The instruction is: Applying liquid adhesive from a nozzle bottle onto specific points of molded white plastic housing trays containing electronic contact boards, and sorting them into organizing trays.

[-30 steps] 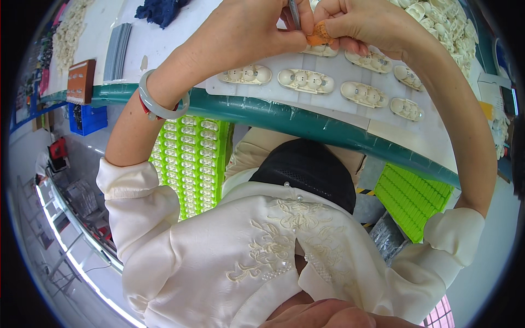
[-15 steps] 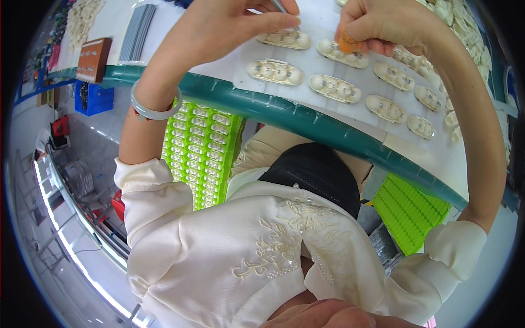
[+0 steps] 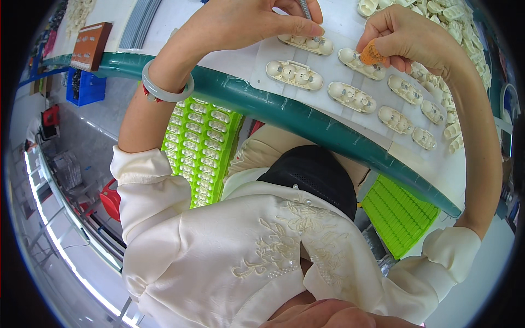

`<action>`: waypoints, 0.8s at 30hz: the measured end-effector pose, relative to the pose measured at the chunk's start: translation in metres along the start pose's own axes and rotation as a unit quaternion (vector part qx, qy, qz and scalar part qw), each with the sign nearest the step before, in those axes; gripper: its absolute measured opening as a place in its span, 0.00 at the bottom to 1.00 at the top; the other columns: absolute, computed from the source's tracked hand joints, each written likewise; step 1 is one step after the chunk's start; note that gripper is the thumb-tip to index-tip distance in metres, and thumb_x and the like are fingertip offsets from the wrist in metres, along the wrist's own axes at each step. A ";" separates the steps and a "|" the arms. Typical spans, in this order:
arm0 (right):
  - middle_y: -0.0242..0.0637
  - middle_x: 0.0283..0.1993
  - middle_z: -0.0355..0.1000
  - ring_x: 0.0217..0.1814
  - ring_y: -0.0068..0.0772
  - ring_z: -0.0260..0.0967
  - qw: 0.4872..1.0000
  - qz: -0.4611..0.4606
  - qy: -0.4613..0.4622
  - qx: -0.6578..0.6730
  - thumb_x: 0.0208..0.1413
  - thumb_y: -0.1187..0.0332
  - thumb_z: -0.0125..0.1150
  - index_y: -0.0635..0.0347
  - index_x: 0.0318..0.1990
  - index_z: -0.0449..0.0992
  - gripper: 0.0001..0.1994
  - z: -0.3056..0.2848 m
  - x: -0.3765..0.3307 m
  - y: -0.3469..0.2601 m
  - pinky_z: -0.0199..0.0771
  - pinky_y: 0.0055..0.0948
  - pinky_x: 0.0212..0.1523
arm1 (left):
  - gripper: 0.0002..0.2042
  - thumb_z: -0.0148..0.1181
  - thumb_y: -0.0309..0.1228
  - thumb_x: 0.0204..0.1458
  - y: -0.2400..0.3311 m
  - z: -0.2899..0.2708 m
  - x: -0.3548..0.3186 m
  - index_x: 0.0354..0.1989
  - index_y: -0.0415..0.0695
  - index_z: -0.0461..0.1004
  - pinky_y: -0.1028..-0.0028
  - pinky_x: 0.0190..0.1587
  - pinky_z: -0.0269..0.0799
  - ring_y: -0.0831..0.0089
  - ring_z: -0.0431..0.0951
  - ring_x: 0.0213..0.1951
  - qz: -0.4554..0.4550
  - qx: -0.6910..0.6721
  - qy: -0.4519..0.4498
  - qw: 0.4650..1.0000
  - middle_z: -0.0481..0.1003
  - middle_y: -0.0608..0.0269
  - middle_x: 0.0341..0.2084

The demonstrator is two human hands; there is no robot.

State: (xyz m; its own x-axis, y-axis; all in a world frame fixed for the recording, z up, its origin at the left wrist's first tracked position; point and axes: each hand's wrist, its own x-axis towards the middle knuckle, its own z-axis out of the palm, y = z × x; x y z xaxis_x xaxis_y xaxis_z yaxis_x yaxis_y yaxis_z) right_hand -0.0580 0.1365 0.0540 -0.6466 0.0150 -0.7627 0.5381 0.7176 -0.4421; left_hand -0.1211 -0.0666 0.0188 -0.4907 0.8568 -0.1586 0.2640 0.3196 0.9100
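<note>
My left hand is closed round a thin grey metal rod-like tool, its lower end by a cream-coloured oval plastic part. Over another such part, my right hand has its fingers curled in. A small orange speckled piece shows at its thumb tip, perhaps a finger cover; whatever the fingers pinch is hidden. Several more of these oval parts, each with rounded hollows and small metal bits, lie in two rows on a translucent white board. Nearest me on the left is one.
Heaped loose cream parts cover the table's far right. Grey strips and a brown block stand at the left. Green padding edges the table. Below it are a filled green tray, another green tray and a blue bin.
The board and table have shifted right and slightly down in view. Both hands have shifted the same way and keep their places over the same parts, fingers still closed.
</note>
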 end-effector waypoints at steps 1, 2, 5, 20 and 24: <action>0.32 0.22 0.73 0.20 0.17 0.65 1.000 0.002 0.000 0.000 0.42 0.70 0.64 0.65 0.29 0.78 0.08 0.000 0.000 0.000 0.63 0.17 0.21 | 0.06 0.62 0.25 0.47 0.001 0.002 0.000 0.30 0.36 0.73 0.84 0.27 0.66 0.84 0.71 0.25 0.011 0.020 0.011 1.000 0.75 0.65 0.21; 0.32 0.22 0.73 0.20 0.17 0.65 1.000 0.002 -0.007 0.011 0.42 0.70 0.64 0.65 0.30 0.78 0.08 0.000 0.000 0.000 0.63 0.17 0.21 | 0.05 0.62 0.24 0.46 0.001 0.003 0.000 0.29 0.36 0.73 0.83 0.28 0.67 0.83 0.72 0.24 0.021 0.040 0.023 0.999 0.75 0.65 0.21; 0.31 0.22 0.73 0.20 0.17 0.64 1.000 -0.009 -0.009 0.016 0.43 0.70 0.64 0.65 0.30 0.78 0.08 0.000 0.003 0.003 0.63 0.17 0.20 | 0.05 0.63 0.22 0.44 0.000 0.007 0.000 0.26 0.36 0.74 0.82 0.30 0.69 0.82 0.72 0.24 0.054 0.026 0.036 0.998 0.75 0.64 0.20; 0.34 0.22 0.71 0.19 0.17 0.63 0.981 -0.108 0.015 0.160 0.48 0.73 0.60 0.70 0.36 0.76 0.09 0.006 0.001 0.025 0.62 0.16 0.19 | 0.03 0.61 0.20 0.41 0.015 0.016 0.000 0.24 0.36 0.72 0.81 0.30 0.73 0.81 0.74 0.25 0.002 0.088 0.055 0.995 0.74 0.63 0.21; 0.34 0.22 0.70 0.19 0.19 0.64 0.981 -0.143 0.037 0.123 0.49 0.73 0.58 0.72 0.38 0.75 0.11 0.020 0.006 0.006 0.64 0.18 0.20 | 0.04 0.61 0.20 0.42 0.010 0.016 -0.001 0.24 0.36 0.72 0.81 0.30 0.73 0.81 0.74 0.25 0.011 0.100 0.058 0.993 0.74 0.64 0.21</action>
State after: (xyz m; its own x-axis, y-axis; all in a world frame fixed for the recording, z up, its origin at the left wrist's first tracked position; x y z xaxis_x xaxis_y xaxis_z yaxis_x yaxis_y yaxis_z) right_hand -0.0482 0.1265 0.0370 -0.8230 -0.1063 -0.5579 0.4362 0.5108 -0.7408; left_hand -0.1041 -0.0580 0.0221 -0.5723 0.8157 -0.0840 0.4297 0.3855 0.8165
